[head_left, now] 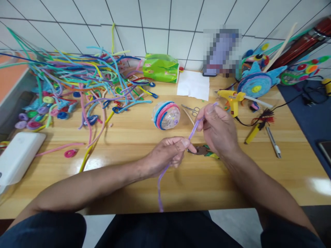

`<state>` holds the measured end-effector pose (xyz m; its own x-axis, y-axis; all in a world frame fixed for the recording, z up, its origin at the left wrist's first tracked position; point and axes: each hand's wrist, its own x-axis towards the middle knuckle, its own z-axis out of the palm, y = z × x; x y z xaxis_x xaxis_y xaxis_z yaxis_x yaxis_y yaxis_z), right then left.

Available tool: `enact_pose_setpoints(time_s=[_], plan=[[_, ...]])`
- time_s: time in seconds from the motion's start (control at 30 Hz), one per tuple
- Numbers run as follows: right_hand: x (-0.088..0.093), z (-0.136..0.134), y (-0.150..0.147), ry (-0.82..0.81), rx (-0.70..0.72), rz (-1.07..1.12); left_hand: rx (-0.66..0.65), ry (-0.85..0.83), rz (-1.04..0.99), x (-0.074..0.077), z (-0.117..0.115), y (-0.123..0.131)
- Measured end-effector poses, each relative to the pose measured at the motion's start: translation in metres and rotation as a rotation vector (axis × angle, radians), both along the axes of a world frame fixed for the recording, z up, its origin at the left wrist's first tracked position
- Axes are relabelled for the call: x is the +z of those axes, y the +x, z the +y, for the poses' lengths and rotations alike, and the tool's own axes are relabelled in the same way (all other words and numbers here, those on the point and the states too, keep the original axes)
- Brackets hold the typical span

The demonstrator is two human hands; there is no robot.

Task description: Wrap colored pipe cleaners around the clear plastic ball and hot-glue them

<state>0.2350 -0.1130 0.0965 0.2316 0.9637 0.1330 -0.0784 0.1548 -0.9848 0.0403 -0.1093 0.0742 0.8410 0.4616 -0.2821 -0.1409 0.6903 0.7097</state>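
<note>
A purple pipe cleaner (160,186) runs through both my hands above the table. My left hand (168,151) pinches it near its middle, and its long tail hangs down toward the table's front edge. Between thumb and fingers, my right hand (218,125) grips the upper end, with a short tip poking out past the thumb. The stretch between the hands is straight. Behind them sits a clear ball (166,115) wrapped with blue and pink pipe cleaner bands. Pliers (203,150) with green and yellow handles lie below my hands, partly hidden by them.
A tangle of coloured pipe cleaners (85,74) covers the back left. A white power bank (20,156) lies at left. Small scissors (192,110), a yellow glue gun (232,101), a green tissue pack (160,68) and a blue coiled disc (256,84) stand or lie farther back.
</note>
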Motion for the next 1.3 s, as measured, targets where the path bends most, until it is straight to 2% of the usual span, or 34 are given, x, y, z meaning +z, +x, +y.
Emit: enact_pose_setpoints(time_s=[0.1, 0.27, 0.43, 0.6, 0.67, 0.77, 0.83, 0.93, 1.03, 1.23, 1.3], plan=[[0.001, 0.0, -0.001, -0.01, -0.002, -0.031, -0.059, 0.005, 0.016, -0.005, -0.002, 0.001], [-0.002, 0.006, 0.009, 0.017, -0.046, -0.015, -0.064, -0.023, 0.002, -0.008, -0.003, 0.002], [-0.006, 0.011, 0.021, 0.027, -0.008, -0.086, -0.138, 0.015, 0.048, -0.008, -0.004, 0.002], [0.001, 0.017, 0.031, 0.072, -0.103, -0.042, -0.084, -0.054, 0.043, -0.013, -0.002, 0.002], [0.002, 0.018, 0.034, 0.084, -0.13, -0.032, -0.091, 0.006, 0.073, -0.014, -0.003, 0.001], [-0.002, 0.019, 0.035, 0.055, -0.095, -0.042, -0.139, 0.283, 0.084, -0.01, -0.007, -0.002], [-0.003, 0.019, 0.037, 0.03, -0.077, -0.048, -0.108, 0.443, 0.099, -0.006, -0.011, -0.004], [-0.001, 0.02, 0.04, 0.015, -0.095, -0.052, -0.026, 0.441, 0.163, -0.003, -0.015, -0.005], [0.002, 0.019, 0.038, -0.011, -0.019, -0.041, -0.039, 0.353, 0.197, -0.006, -0.012, -0.003], [-0.007, 0.012, 0.024, -0.055, 0.266, -0.13, -0.04, 0.238, 0.133, -0.011, -0.004, -0.001], [-0.008, 0.01, 0.021, -0.065, 0.289, -0.147, -0.027, 0.224, 0.127, -0.011, -0.003, -0.001]])
